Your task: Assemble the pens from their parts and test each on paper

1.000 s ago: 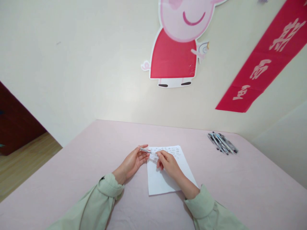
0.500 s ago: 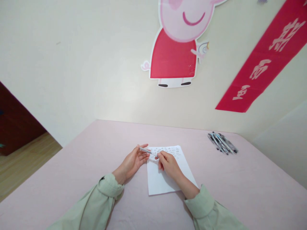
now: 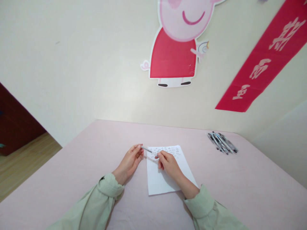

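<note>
A slim silver-and-dark pen (image 3: pixel 149 150) lies slanted between my two hands, above the top left corner of a white sheet of paper (image 3: pixel 165 179) that carries handwriting along its upper part. My left hand (image 3: pixel 129 161) pinches the pen's left end with its fingertips. My right hand (image 3: pixel 169 164) is curled over the paper and grips the pen's right end. Whether the left fingers hold a cap or the barrel itself is too small to tell. Both arms wear pale green sleeves.
The paper lies on a pink table (image 3: pixel 83 179). A bundle of several dark pens (image 3: pixel 222 142) sits at the table's back right. Behind it is a cream wall with a cartoon pig sticker (image 3: pixel 175 54) and a red banner (image 3: pixel 261 64). Wooden floor (image 3: pixel 24 159) shows at left.
My left hand has drawn a little to the left, so more of the pen shows between the hands. My right hand and the paper have stayed put.
</note>
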The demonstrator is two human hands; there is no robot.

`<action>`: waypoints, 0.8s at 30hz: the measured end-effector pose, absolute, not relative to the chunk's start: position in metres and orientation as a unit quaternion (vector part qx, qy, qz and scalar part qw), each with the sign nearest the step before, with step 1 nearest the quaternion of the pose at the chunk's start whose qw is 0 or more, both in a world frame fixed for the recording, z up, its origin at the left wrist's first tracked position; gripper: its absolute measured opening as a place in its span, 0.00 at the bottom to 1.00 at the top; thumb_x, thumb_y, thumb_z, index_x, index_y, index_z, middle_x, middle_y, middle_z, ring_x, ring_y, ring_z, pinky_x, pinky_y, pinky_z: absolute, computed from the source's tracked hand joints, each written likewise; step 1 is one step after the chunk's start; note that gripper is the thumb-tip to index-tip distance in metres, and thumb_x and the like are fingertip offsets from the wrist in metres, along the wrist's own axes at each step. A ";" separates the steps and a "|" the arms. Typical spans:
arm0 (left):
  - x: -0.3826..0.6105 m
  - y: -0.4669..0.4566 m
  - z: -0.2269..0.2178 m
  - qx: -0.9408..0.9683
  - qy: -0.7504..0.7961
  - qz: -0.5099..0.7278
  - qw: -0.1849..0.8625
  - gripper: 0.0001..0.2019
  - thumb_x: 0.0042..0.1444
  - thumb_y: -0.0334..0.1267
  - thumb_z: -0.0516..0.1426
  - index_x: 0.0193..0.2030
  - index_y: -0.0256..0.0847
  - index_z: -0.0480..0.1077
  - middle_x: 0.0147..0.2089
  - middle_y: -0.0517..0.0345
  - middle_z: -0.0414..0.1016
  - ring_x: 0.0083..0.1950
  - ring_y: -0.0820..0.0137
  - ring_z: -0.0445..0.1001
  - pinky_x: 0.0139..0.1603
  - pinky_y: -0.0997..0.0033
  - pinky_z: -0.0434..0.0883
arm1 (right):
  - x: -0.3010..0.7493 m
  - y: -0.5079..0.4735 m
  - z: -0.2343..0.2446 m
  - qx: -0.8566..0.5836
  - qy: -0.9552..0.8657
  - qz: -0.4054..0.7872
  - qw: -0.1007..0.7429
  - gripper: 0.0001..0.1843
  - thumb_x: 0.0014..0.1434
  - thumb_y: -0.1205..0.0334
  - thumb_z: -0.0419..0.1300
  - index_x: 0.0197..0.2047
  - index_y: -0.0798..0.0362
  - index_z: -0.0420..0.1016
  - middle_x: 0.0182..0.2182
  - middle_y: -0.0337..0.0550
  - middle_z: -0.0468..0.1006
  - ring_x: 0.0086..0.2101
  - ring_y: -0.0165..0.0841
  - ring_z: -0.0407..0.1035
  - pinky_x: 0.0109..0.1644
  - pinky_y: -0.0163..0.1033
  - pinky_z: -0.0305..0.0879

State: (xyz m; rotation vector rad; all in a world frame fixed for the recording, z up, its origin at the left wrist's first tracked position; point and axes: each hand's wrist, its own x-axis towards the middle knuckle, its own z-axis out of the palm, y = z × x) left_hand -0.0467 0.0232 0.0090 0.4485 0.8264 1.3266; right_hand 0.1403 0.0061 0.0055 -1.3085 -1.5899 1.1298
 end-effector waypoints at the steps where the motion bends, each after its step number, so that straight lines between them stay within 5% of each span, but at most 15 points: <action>1: -0.047 0.023 0.009 0.201 0.367 0.591 0.689 0.04 0.53 0.27 0.62 0.36 0.36 0.75 0.32 0.59 0.75 0.31 0.79 0.73 0.36 0.81 0.73 | 0.141 0.007 0.005 -0.511 -0.609 0.468 0.387 0.20 0.62 0.49 0.49 0.30 0.55 0.72 0.13 0.33 0.67 0.16 0.26 0.59 0.23 0.31 0.56; 7: -0.048 0.023 0.007 0.208 0.358 0.580 0.702 0.05 0.54 0.26 0.61 0.37 0.36 0.76 0.33 0.57 0.76 0.33 0.78 0.74 0.37 0.81 0.73 | 0.144 0.012 0.005 -0.501 -0.530 0.574 0.372 0.25 0.60 0.44 0.49 0.31 0.57 0.72 0.13 0.34 0.65 0.13 0.24 0.54 0.19 0.30 0.49; 16: -0.048 0.025 0.006 0.190 0.366 0.591 0.693 0.04 0.56 0.27 0.60 0.37 0.36 0.76 0.32 0.57 0.76 0.32 0.78 0.74 0.36 0.82 0.74 | 0.144 0.002 0.010 -0.545 -0.714 0.254 0.359 0.07 0.59 0.57 0.56 0.40 0.48 0.70 0.25 0.34 0.71 0.25 0.30 0.64 0.32 0.33 0.55; 24: -0.047 0.024 0.007 0.198 0.363 0.597 0.687 0.03 0.54 0.28 0.62 0.36 0.36 0.76 0.32 0.58 0.76 0.33 0.78 0.74 0.37 0.81 0.73 | 0.142 -0.001 0.015 -0.541 -0.713 0.284 0.343 0.11 0.63 0.56 0.51 0.33 0.49 0.70 0.22 0.35 0.73 0.26 0.31 0.67 0.35 0.34 0.58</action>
